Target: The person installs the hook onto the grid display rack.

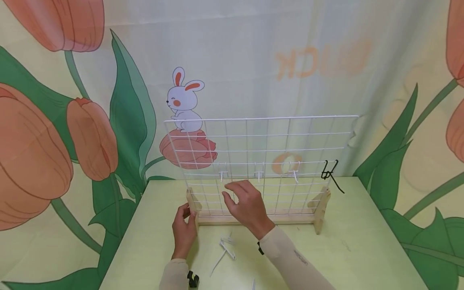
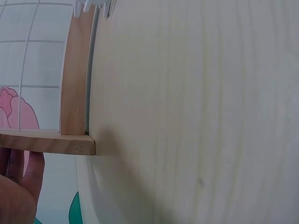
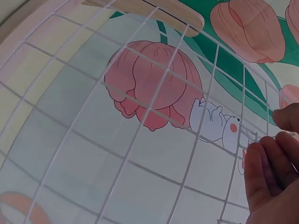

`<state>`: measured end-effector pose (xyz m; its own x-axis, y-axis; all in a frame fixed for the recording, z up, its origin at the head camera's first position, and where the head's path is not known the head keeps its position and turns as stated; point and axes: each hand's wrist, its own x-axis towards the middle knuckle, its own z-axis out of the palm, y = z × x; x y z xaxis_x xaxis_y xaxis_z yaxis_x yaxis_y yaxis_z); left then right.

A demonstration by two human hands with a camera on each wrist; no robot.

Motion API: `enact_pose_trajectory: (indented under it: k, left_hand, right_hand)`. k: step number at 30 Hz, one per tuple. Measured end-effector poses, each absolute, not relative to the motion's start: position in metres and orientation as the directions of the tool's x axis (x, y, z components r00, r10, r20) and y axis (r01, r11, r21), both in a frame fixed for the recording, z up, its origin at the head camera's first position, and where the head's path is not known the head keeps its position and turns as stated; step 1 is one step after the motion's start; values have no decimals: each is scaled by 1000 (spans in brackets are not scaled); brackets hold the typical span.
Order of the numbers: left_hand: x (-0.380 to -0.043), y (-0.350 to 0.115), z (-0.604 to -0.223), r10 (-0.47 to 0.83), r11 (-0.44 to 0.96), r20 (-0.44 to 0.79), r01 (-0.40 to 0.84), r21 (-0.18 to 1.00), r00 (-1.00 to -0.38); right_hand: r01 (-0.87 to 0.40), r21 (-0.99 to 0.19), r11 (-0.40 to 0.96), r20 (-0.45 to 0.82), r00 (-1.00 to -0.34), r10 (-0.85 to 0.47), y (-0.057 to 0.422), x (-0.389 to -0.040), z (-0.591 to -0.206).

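Three white hooks (image 1: pixel 259 174) hang on a stiff wire grid rack (image 1: pixel 261 118) upright on the table (image 1: pixel 344 257). Right hand (image 1: pixel 248 203): thumb, fingertips apart. Left hand (image 1: pixel 184 229) touches wooden end support (image 2: pixel 46 142); clamped, can't tell. Rack probably light, tippy; grab supports.

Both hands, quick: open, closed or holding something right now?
Left hand: at the wooden upright, touching it; whether it grips cannot be told.
Right hand: open, holding nothing visible.

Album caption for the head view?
Left hand touching wooden stand, right hand before its white wire grid with hooks.
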<state>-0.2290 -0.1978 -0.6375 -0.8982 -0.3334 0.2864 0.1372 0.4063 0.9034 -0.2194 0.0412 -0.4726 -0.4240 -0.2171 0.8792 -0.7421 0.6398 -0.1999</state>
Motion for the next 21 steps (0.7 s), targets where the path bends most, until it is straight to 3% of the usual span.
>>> enact_pose_trajectory:
  k: [10, 21]
  left_hand:
    - [-229, -199, -637, -342, 408, 263, 109, 907, -902]
    - [-229, -197, -637, -331, 395, 267, 123, 910, -905]
  right_hand:
    - [-767, -267, 583, 795, -518, -317, 58, -201, -492]
    - [-736, -475, 483, 626, -668, -402, 86, -187, -525]
